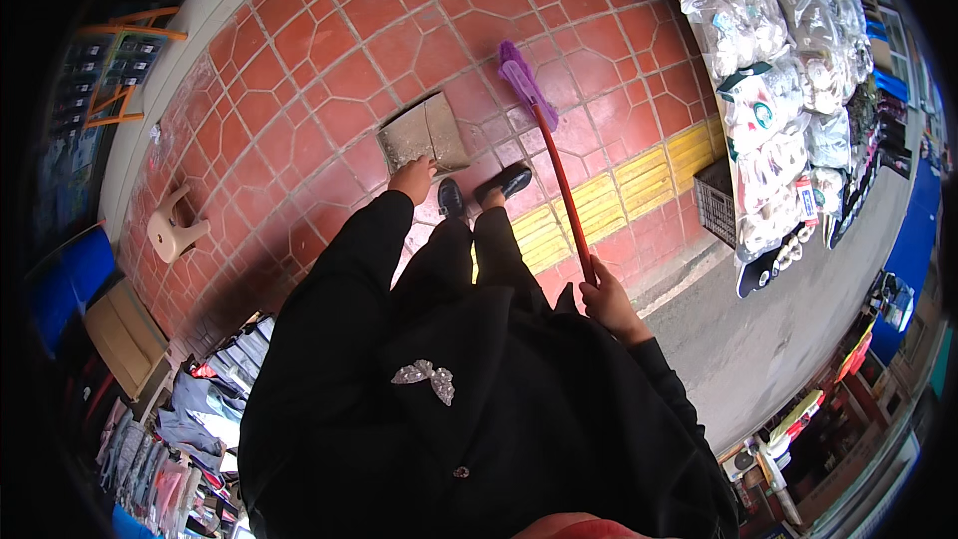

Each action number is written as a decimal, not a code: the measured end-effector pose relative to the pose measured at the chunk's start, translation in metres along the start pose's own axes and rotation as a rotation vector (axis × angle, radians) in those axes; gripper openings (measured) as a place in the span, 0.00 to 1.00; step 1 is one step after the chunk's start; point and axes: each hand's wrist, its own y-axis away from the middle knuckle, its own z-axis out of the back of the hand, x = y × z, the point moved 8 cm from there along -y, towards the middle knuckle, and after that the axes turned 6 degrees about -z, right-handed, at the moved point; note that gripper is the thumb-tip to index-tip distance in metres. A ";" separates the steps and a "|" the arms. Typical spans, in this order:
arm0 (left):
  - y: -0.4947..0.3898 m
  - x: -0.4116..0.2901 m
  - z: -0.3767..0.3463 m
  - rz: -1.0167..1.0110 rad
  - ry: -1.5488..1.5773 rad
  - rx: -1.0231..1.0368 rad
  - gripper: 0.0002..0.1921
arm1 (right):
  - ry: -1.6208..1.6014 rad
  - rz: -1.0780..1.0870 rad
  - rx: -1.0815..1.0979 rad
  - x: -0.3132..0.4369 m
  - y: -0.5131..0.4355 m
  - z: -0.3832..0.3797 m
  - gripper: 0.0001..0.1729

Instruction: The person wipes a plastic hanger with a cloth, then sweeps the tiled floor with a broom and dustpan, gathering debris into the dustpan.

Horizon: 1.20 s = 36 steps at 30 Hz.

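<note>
My right hand (610, 299) grips the upper end of a red handle, which belongs to a broom (566, 187) with a purple bristle head. The bristles rest on the red floor tiles ahead of me, to the right of a square brownish-grey panel (425, 136). A dark line runs across this panel and pale specks lie on its surface. My left hand (414, 178) is over the panel's near left corner, its fingers loosely bent; whether it touches the panel is unclear. My black shoes (505, 182) stand just behind the panel.
A cream plastic stool (176, 224) stands at left. Along the right is a display of bagged goods (763, 105), with a dark plastic crate (715, 202) beneath its edge. Yellow tactile paving (617, 206) crosses the tiles. Clothing (161, 464) and a cardboard box (127, 337) are at lower left.
</note>
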 end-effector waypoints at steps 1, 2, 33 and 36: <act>0.003 0.004 0.001 0.020 0.011 0.000 0.15 | 0.053 -0.011 -0.028 0.001 -0.009 -0.006 0.34; 0.004 0.008 0.001 0.039 0.023 0.000 0.15 | 0.022 -0.023 -0.009 0.002 -0.016 -0.018 0.34; 0.087 0.105 -0.023 0.199 0.102 -0.136 0.14 | -0.075 -0.030 0.420 0.044 0.019 -0.097 0.28; 0.098 0.115 -0.021 0.217 0.117 -0.138 0.14 | -0.019 0.017 0.335 0.057 0.032 -0.084 0.29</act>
